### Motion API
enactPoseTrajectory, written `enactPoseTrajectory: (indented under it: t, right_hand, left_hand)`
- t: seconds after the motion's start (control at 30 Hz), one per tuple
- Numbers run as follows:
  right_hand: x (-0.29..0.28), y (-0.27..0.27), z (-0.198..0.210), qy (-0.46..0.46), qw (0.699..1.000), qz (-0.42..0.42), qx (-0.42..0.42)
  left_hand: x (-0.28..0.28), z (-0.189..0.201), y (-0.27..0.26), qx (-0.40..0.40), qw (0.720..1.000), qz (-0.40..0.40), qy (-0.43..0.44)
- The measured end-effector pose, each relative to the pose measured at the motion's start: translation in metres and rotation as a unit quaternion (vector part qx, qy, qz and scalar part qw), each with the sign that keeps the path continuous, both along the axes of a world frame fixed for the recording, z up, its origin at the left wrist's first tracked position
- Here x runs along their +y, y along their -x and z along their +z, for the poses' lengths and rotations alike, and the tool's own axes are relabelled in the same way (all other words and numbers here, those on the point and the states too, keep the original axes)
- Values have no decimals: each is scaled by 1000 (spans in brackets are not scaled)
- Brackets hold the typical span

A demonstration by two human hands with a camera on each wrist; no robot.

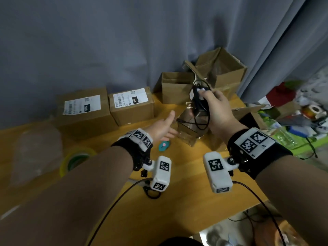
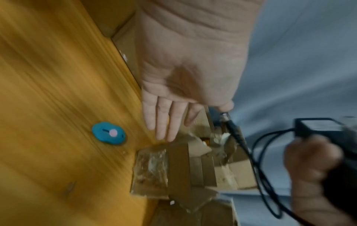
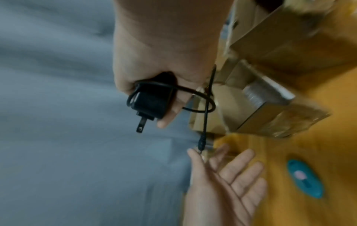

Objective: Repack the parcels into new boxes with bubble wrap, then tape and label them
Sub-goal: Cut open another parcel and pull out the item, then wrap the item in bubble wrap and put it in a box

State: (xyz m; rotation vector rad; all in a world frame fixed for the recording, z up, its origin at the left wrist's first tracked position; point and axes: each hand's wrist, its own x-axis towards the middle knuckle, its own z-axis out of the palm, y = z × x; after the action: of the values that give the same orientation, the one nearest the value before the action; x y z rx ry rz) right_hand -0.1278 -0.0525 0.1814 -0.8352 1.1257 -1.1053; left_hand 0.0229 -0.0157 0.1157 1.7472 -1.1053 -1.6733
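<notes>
Her right hand [image 1: 219, 110] grips a black charger [image 3: 152, 102], fingers wrapped around it; the left hand [image 1: 164, 127] waits beside, fingers straight and apart.

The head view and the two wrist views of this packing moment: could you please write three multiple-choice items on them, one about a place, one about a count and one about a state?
1. Where does the teal cutter lie?
A. on the wooden table
B. inside an open box
C. in the left hand

2. How many closed boxes with a white label stand at the table's back left?
A. one
B. two
C. four

3. What is the right hand doing?
A. resting flat
B. gripping a black power adapter
C. pulling tape

Key: 1 A, the teal cutter lies on the wooden table, beside the open left hand. 2 B, one labelled box stands beside another. 3 B, the right hand curls round the black power adapter, its cable hanging down.
</notes>
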Motion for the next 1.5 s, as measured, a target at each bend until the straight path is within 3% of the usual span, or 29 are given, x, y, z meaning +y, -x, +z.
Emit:
enactPoseTrajectory:
  t: [0.07, 0.2, 0.3, 0.4, 0.47, 0.57, 0.6, 0.77, 0.8, 0.9, 0.93, 1.0, 1.1, 1.2, 1.3, 1.4, 1.5]
  right_hand:
    - [3, -17, 17, 24, 997, 54, -40]
    - [13, -56, 38, 74, 986, 141, -43]
    - [21, -88, 20, 118, 974, 194, 22]
    - [33, -107, -26, 88, 948, 283, 117]
    - [42, -108, -58, 60, 907, 356, 216]
    - [50, -97, -98, 61, 806, 462, 365]
    - [52, -93, -110, 57, 785, 479, 387]
    - [59, -80, -153, 8, 766, 510, 391]
    - [60, -79, -157, 19, 747, 524, 409]
    - [57, -80, -162, 125, 649, 544, 517]
    - [52, -83, -158, 160, 631, 530, 543]
    - [36, -92, -139, 208, 644, 460, 575]
    - [-1, -108, -101, 258, 725, 332, 545]
    - [-46, -113, -71, 287, 763, 244, 525]
    - [-95, -110, -64, 304, 746, 198, 559]
    - [-135, -108, -67, 259, 715, 231, 607]
    - [-158, -104, -83, 184, 644, 302, 679]
  left_hand:
    - [10, -1, -24, -10, 998, 52, 29]
    - [43, -4, -79, -63, 986, 148, 44]
    - [70, -5, -112, -81, 975, 205, 38]
    - [95, -8, -129, -81, 967, 241, 25]
    - [109, -11, -132, -85, 971, 223, 15]
    - [122, -19, -129, -93, 977, 191, -2]
    - [125, -23, -127, -97, 979, 180, -7]
    - [121, -39, -112, -108, 983, 149, -12]
    - [118, -42, -110, -113, 984, 140, -14]
    - [103, -44, -108, -132, 987, 95, -9]
    - [95, -42, -109, -150, 986, 75, 4]
    - [73, -32, -114, -185, 980, 54, 44]
    - [36, -9, -123, -220, 967, 60, 112]
    - [6, 7, -130, -223, 956, 82, 171]
    - [-20, 10, -133, -213, 946, 125, 209]
    - [-44, 7, -136, -199, 946, 140, 214]
    - [-59, 3, -140, -228, 944, 115, 207]
